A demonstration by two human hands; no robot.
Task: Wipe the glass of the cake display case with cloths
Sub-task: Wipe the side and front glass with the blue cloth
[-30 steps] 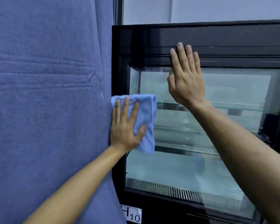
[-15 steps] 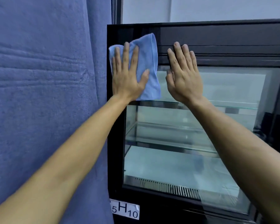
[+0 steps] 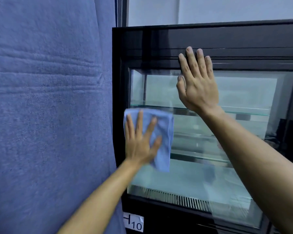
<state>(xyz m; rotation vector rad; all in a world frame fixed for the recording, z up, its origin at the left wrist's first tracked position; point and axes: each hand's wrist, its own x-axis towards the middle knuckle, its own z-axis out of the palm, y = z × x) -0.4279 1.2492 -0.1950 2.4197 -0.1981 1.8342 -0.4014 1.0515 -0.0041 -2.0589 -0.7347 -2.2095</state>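
— What fills the frame?
— A black-framed glass cake display case beside a blue textured fabric panel.
— And the hands?
— Right hand, fingers straight, flat against the upper glass, likely bracing. Left hand, fingers spread, presses a light blue folded cloth to the pane's left side, mid-height.

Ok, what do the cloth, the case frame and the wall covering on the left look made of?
Cloth: soft light-blue fabric, likely microfibre; it folds limply under the left hand.
Frame: glossy black, probably painted metal; it reflects light.
Wall covering: blue, matte, fuzzy nap with pressed creases, looks like carpet or felt.
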